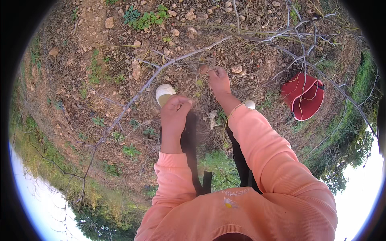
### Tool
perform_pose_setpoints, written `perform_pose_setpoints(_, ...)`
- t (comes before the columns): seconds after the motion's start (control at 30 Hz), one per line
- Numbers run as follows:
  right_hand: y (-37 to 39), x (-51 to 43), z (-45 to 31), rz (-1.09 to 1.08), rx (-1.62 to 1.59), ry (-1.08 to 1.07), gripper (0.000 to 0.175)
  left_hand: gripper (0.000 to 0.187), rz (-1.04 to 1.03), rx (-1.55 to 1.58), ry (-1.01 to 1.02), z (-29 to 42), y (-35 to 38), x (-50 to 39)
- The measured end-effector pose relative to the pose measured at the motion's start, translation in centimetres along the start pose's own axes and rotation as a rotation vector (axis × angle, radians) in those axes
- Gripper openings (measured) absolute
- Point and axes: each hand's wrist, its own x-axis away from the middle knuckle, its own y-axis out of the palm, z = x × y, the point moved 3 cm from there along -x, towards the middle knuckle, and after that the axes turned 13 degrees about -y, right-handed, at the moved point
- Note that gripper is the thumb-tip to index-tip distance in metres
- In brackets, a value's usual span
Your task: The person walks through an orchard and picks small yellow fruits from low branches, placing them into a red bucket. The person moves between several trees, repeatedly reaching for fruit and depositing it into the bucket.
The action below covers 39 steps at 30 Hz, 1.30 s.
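Note:
My left hand (175, 120) hovers over my left shoe, its fingers curled in and the thumb laid against them; no object shows in it. Further forward, my right hand (219, 81) is low among thin dry stems, its thumb and forefinger bent together. A rounded reddish-brown thing (203, 69) lies right at those fingertips, too blurred to name or to tell if it is gripped. A bare thorny branch (172, 62) crosses in front of both hands. To the right stands a tilted red bucket-like container (297, 90) with a dark open mouth.
Stony brown soil (99, 60) with dry litter surrounds my feet. Bare branches (304, 57) tangle at the upper right and pass over the red container. Small green weeds (147, 19) grow ahead. My white left shoe (164, 89) and white right shoe (249, 104) show beneath my arms.

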Motion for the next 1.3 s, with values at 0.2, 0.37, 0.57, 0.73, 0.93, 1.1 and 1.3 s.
perform_pose_setpoints(0.2,0.8,-0.7,-2.8,-0.018,0.263,-0.16,0.043,0.003,-0.004,-0.001,0.018,0.0,0.2,-0.1)
perform_pose_setpoints(0.37,1.8,-2.5,-2.6,-0.005,0.351,-0.061,0.046,0.003,0.012,-0.026,-0.003,0.2,0.2,0.0)
perform_pose_setpoints(0.57,2.5,-3.7,-0.9,0.006,0.214,0.035,0.043,0.002,0.007,-0.014,0.0,0.3,0.2,0.1)
perform_pose_setpoints(0.73,1.5,-3.1,-1.0,-0.077,0.324,-0.057,0.033,0.002,0.007,-0.019,-0.009,0.4,0.2,0.1)
perform_pose_setpoints(0.93,0.8,-1.3,-0.3,-0.187,0.114,0.033,0.028,0.001,0.026,-0.037,0.008,0.4,0.2,0.1)
perform_pose_setpoints(1.1,-2.8,0.1,-0.7,-0.256,-0.988,0.199,0.018,0.001,0.023,-0.024,-0.003,0.3,0.0,0.0)
perform_pose_setpoints(1.3,-8.3,-3.5,-0.6,0.231,-0.891,0.034,0.02,0.004,0.031,-0.026,-0.025,0.2,-0.1,0.1)
